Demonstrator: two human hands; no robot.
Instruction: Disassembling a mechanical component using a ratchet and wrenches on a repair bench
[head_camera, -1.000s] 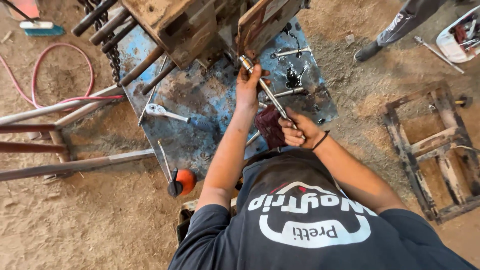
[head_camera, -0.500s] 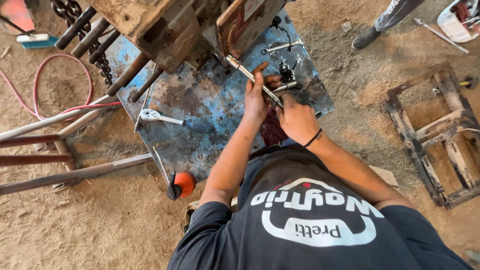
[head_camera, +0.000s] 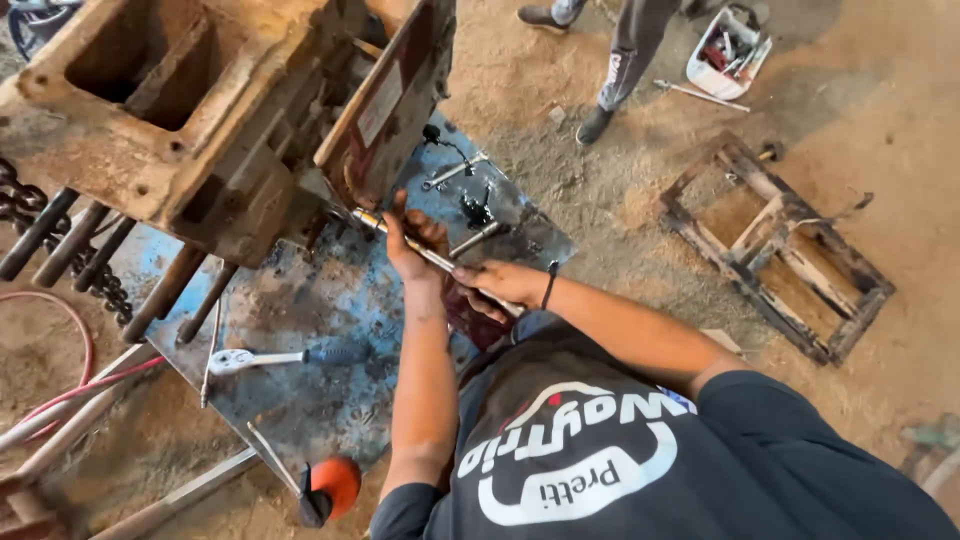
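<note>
Both hands (head_camera: 455, 262) shifted leftward, arms outstretched, gripping long wrench (head_camera: 432, 256)

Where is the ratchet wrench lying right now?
In the head view the ratchet wrench lies at left on the blue metal sheet, below the rusty machine block and left of the person's left forearm, untouched by either hand.

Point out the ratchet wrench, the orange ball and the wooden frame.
ratchet wrench (head_camera: 285, 357), head view, middle of its shaft.
orange ball (head_camera: 338, 483), head view, its centre.
wooden frame (head_camera: 848, 270), head view, its right rail.
</note>
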